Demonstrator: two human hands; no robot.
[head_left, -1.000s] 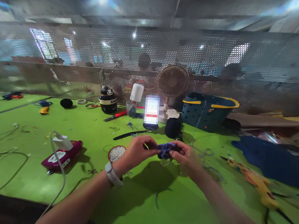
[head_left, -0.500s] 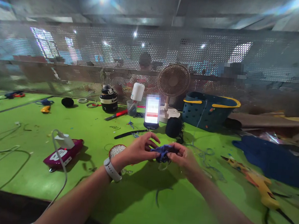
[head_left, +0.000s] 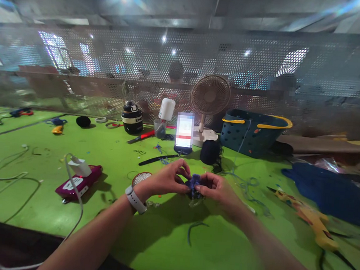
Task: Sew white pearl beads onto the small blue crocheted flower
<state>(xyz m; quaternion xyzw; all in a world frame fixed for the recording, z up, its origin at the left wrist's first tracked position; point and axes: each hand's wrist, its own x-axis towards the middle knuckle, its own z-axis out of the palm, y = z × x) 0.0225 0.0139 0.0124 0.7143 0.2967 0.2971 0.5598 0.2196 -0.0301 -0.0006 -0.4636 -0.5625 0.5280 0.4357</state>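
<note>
Between both hands, just over the green table, is a small bunched piece of blue-purple yarn or fabric [head_left: 194, 182]; its exact kind cannot be made out. My left hand [head_left: 173, 178], with a pale watch [head_left: 135, 199] on the wrist, pinches its left side between thumb and fingers. On the opposite side, my right hand [head_left: 215, 188] grips it with thumb and forefinger. Something clear and loop-like [head_left: 196, 202] hangs under the piece. A bowl of white beads [head_left: 141, 178] sits beside my left wrist, partly covered by it. Below the hands lies a short blue-grey strand [head_left: 190, 233].
A lit phone [head_left: 185, 131] stands ahead, near a fan [head_left: 210, 95], a dark yarn ball [head_left: 210, 152] and a blue basket [head_left: 251, 134]. A yellow glue gun [head_left: 313, 218] lies right, with its cord. On the left, a purple power strip [head_left: 79, 182] trails white cable.
The blue-purple piece has been turned and squeezed into a narrower, more upright bunch. My right hand has shifted slightly left, nearer my left hand; both still hold it.
</note>
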